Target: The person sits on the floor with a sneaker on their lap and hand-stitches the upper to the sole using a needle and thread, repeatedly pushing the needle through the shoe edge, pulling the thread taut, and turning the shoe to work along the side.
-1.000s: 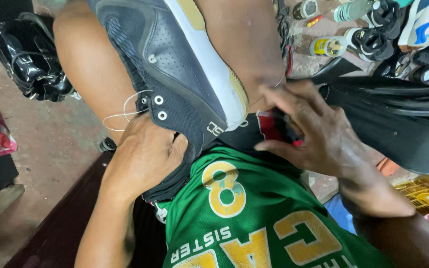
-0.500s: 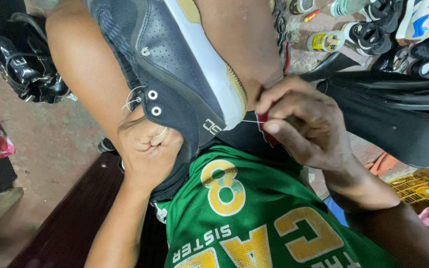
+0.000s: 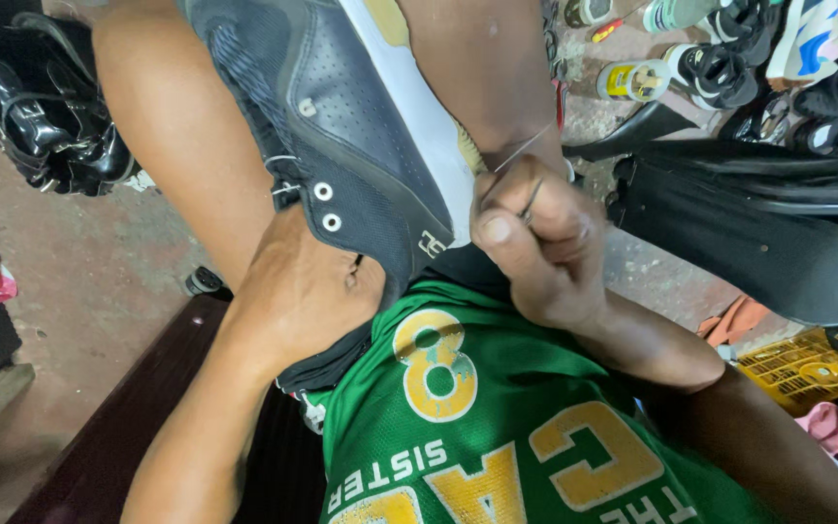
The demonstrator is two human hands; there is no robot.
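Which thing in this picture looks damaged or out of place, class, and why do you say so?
The shoe looks under repair: it lies sole-edge up between the knees, with loose thread near its eyelets. The right hand pinches a thin needle at the sole edge; the left hand steadies the heel end. Other shoes lie scattered on the floor.

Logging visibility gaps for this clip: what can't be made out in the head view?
- Left hand: fingers are tucked into the dark sneaker, so its grip is hidden.
- Right hand: pinches a thin needle or awl; the tip is covered by the fingers.
- Sneaker toe: cut off by the top edge.
- Thread: too thin to follow to the sole.
- Small bottles on the floor: too small to identify.
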